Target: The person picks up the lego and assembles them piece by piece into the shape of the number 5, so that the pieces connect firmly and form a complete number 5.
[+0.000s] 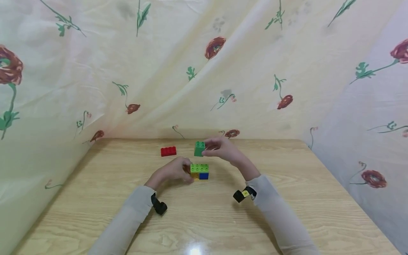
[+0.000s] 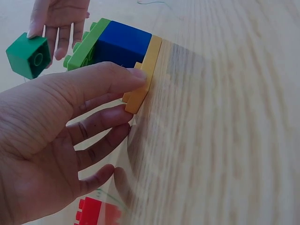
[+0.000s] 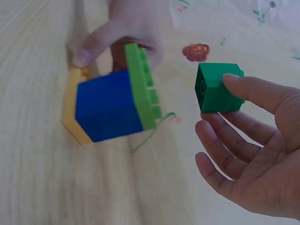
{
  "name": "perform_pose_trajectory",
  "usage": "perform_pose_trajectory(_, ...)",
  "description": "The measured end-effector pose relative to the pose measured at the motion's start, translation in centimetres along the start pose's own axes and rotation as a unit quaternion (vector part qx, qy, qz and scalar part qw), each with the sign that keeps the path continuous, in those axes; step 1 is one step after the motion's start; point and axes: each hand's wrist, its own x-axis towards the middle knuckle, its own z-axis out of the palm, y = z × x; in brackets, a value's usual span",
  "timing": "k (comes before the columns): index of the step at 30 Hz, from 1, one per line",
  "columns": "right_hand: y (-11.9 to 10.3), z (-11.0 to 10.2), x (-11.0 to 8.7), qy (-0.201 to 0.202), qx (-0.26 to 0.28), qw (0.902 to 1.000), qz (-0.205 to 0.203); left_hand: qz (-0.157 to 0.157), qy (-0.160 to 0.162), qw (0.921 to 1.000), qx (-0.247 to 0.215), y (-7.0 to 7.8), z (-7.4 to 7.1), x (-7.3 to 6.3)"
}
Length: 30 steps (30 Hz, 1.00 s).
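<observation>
A stack of toy bricks stands on the table: a yellow-orange brick (image 2: 149,70) at the bottom, a blue brick (image 3: 108,107) above it, and a light green brick (image 1: 199,167) on top. My left hand (image 1: 176,169) pinches the yellow-orange brick at the stack's left end, thumb on the near side; the fingers behind are partly hidden. Beyond the stack, my right hand (image 1: 222,148) holds a dark green brick (image 3: 219,87) between thumb and fingers, studs up and hollow underside visible in the left wrist view. The green brick is apart from the stack.
A red brick (image 1: 168,151) lies on the wooden table (image 1: 204,219) near its far edge, left of the green brick. Flower-patterned cloth (image 1: 178,71) hangs behind the table and along its sides. Each wrist wears a black strap with a camera.
</observation>
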Motion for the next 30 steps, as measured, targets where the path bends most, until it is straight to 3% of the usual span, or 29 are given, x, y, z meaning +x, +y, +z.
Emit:
perform_pose_trajectory(10, 0.8, 1.6, 0.2, -0.052, -0.020, 0.9984, -0.011, 0.001, -0.001, 0.9999, -0.012, -0.1, 0.0, 0.1)
perform_pose_trajectory(30, 0.9, 2.2, 0.3, -0.086, -0.014, 0.9960, -0.020, -0.004, -0.004, 0.9998, -0.018, 0.2, -0.1, 0.0)
